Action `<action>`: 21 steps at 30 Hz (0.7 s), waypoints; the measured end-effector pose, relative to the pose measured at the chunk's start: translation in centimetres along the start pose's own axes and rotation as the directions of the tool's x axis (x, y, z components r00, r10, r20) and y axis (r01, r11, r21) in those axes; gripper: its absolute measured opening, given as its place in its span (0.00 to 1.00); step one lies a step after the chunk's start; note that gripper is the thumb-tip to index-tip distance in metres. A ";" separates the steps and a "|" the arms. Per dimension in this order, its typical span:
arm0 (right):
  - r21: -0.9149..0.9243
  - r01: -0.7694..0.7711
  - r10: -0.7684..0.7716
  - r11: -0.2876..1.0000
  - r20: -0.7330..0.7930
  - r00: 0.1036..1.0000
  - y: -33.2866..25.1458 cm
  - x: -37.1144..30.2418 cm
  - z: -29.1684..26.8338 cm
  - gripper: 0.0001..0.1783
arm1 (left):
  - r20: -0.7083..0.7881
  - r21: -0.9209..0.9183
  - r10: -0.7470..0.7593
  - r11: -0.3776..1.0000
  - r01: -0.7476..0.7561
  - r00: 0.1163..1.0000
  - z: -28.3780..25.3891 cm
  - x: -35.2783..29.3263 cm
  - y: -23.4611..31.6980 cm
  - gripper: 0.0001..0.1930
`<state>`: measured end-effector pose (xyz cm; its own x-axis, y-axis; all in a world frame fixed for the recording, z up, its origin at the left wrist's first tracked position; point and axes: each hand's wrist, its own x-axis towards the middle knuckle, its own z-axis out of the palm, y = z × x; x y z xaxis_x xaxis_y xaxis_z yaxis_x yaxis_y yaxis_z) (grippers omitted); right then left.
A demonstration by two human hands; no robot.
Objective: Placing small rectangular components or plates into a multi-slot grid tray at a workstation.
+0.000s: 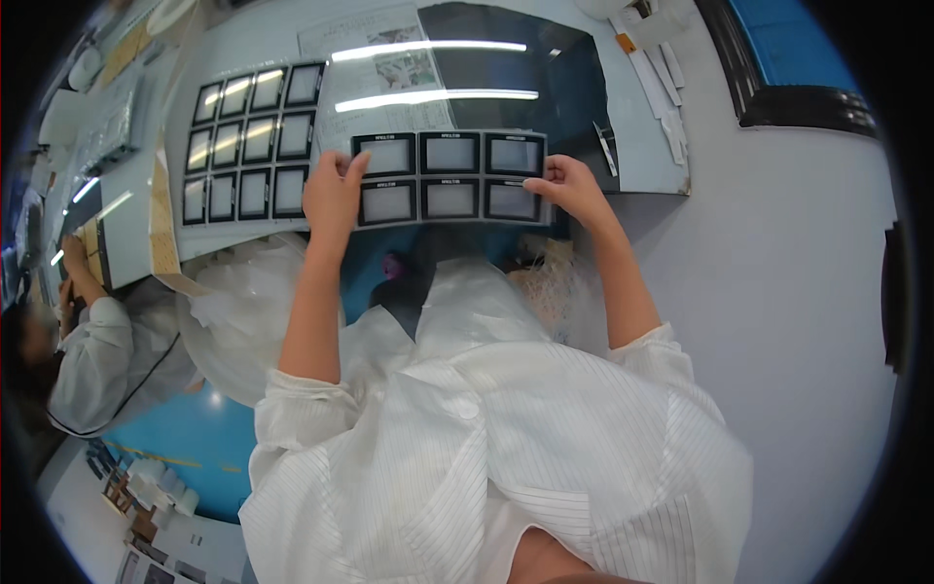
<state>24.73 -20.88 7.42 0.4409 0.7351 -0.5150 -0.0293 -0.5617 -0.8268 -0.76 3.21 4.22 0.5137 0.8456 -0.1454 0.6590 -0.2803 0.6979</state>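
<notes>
A flat sheet of black-bordered rectangular panels (449,177), set in two rows of three, lies along the near edge of the table. My left hand (333,195) grips its left end, thumb over the upper left panel. At the right end my right hand (572,185) pinches the sheet between thumb and fingers, the thumb over the border between the two rows. Each panel has a pale grey window inside a black frame. Left of my left hand, several similar black-framed panels (255,144) lie in rows on the table.
Under a clear cover lies a printed paper (375,73), next to a dark mat (516,58). Tweezers (605,148) and white strips (662,92) are at the right. A bag-lined bin (248,302) stands below the table's edge. Another person (107,341) works at the far left.
</notes>
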 end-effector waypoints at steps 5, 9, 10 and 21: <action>-0.487 -0.015 -0.186 0.873 -0.363 0.913 3.4 3.7 0.5 0.43 | -0.182 0.170 0.136 0.980 -0.105 0.974 4.3 -2.1 -3.7 0.24; -0.377 -0.090 -0.055 0.922 -0.358 0.932 3.3 5.2 1.3 0.41 | -0.105 -0.122 -0.190 0.977 0.177 0.976 5.1 -1.1 -3.4 0.24; -0.345 -0.145 0.035 0.927 -0.306 0.952 2.7 5.7 1.2 0.44 | -0.105 -0.080 -0.204 0.977 0.196 0.973 4.8 -0.7 -3.3 0.26; -0.084 0.162 -0.164 0.983 -0.027 0.986 -2.3 5.2 0.6 0.30 | -0.034 -0.232 -0.171 0.960 0.159 0.985 2.6 0.1 0.8 0.28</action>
<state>26.60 -15.54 6.48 0.4637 0.8070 -0.3657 0.1176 -0.4652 -0.8774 1.23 1.86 3.00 0.3744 0.8959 -0.2390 0.5865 -0.0292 0.8094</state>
